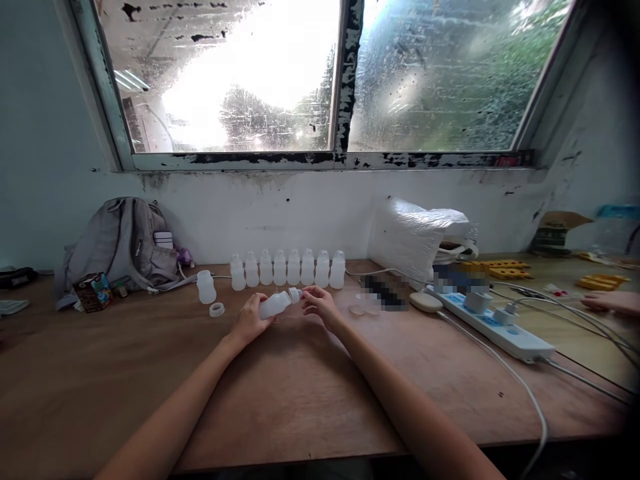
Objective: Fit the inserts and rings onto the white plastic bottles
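Note:
My left hand (251, 319) is wrapped around the body of a frosted plastic baby bottle (273, 306), tilted with its mouth up to the right. At that mouth sits a whitish collar with a nipple (295, 295). My right hand (320, 307) pinches its tip between thumb and fingers; whether the collar is seated on the neck I cannot tell. Left of my hands stand an open bottle (206, 287) without a top and, in front of it, a loose white ring collar (217, 309). Behind my hands, several capped baby bottles (294, 269) form a row.
Clear round lids (358, 308) lie right of my hands, near a blurred dark object (384, 293). Further right are a round white pad (425, 302), a power strip (495, 327) with cables, and another person's hand (613, 302). A grey backpack (117, 250) and a small carton (94, 292) stand left.

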{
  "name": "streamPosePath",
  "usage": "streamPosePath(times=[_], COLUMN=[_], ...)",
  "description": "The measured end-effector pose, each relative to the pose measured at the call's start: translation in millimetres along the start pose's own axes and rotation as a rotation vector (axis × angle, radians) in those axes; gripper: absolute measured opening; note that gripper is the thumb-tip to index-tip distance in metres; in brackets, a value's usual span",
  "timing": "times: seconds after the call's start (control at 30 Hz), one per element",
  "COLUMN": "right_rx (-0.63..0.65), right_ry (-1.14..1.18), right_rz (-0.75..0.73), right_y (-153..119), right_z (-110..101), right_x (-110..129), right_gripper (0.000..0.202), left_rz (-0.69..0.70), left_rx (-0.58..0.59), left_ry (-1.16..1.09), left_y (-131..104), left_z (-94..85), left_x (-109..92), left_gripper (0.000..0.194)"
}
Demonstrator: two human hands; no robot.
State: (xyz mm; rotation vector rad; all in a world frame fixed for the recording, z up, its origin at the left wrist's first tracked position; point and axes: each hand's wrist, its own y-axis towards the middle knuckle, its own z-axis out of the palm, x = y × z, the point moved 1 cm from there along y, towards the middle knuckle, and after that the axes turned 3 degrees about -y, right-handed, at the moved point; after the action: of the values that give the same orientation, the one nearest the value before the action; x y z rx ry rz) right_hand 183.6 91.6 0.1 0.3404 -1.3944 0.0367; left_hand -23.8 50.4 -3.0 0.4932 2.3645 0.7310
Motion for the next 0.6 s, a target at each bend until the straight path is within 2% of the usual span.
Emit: streamPosePath(times=[0.17, 0.6], right_rx=[0.090, 0.100], right_ry=[-0.115, -0.189], right_rz=[-0.011, 0.011], right_y=[3.4, 5.3], right_z=[-1.5, -2.7], right_x=[-0.5, -4.9], right_gripper=[0.025, 0.029], left_rz=[0.134, 0.158], left_rx=[0.066, 0.073], left_ry=[0.176, 0.289], left_y=[-1.7, -1.3], left_z=[-3.1, -8.1], left_x=[-3.4, -3.8], left_gripper=[0.036, 0.038])
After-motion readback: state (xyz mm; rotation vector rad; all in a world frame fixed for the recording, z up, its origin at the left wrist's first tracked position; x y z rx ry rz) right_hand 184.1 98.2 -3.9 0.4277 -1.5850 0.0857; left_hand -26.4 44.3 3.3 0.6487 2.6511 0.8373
